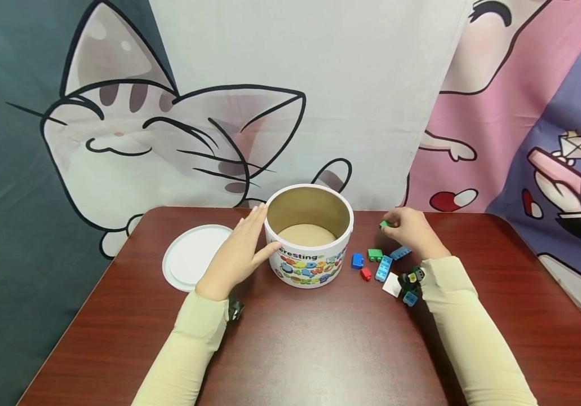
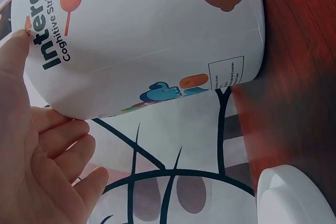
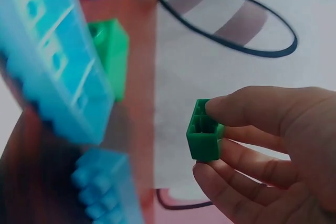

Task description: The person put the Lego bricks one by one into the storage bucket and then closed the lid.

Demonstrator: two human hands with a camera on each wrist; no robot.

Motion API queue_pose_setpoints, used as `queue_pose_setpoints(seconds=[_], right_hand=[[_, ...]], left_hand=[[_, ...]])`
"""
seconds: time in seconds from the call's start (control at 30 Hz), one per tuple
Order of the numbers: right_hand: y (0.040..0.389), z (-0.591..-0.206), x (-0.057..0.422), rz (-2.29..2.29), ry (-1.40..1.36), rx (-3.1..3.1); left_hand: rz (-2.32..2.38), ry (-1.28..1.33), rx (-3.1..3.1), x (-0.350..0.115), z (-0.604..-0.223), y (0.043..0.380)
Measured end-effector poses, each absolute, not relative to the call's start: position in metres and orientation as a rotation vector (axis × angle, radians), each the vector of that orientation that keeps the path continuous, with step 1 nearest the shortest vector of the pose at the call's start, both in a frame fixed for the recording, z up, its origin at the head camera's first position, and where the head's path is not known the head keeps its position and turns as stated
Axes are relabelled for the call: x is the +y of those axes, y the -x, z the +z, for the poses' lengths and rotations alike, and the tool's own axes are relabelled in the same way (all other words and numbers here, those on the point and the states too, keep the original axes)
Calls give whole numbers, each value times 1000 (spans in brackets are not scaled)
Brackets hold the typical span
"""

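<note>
"Sleeves (image 1: 181,344) nearest; where's the held green brick (image 3: 203,146)?"
"Right of the tub (image 1: 306,275), pinched by the right hand (image 1: 414,230), hollow side showing, long axis seemingly toward the tub."
"Left hand (image 1: 236,251)?"
"Spread against the tub."

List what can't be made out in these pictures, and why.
Head: near floor inside the bucket, behind its front rim.
Left wrist: bucket's boxed print, too small to read.
Right wrist: part of the green brick, covered by the right hand.
Right wrist: the long blue brick, blurred, cut off by the top edge.
</note>
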State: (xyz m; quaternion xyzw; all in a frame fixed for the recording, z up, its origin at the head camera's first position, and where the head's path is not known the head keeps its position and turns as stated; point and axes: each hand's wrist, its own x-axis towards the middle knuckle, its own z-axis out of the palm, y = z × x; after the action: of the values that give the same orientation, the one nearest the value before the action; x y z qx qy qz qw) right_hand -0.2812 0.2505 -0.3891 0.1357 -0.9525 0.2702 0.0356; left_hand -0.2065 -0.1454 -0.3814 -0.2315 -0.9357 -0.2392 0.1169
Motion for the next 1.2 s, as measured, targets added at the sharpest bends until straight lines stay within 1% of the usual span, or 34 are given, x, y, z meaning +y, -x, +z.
queue_pose_setpoints(seconds=[0.37, 0.9, 1.2], right_hand=[[267, -360, 231, 882, -448, -2770], [247, -313, 189, 1051, -523, -2524], [248, -308, 156, 1132, -653, -2530]], left_hand=[[-703, 668, -2758, -146, -382, 205], [-695, 670, -2749, -147, -382, 206], [-709, 680, -2748, -146, -381, 207]])
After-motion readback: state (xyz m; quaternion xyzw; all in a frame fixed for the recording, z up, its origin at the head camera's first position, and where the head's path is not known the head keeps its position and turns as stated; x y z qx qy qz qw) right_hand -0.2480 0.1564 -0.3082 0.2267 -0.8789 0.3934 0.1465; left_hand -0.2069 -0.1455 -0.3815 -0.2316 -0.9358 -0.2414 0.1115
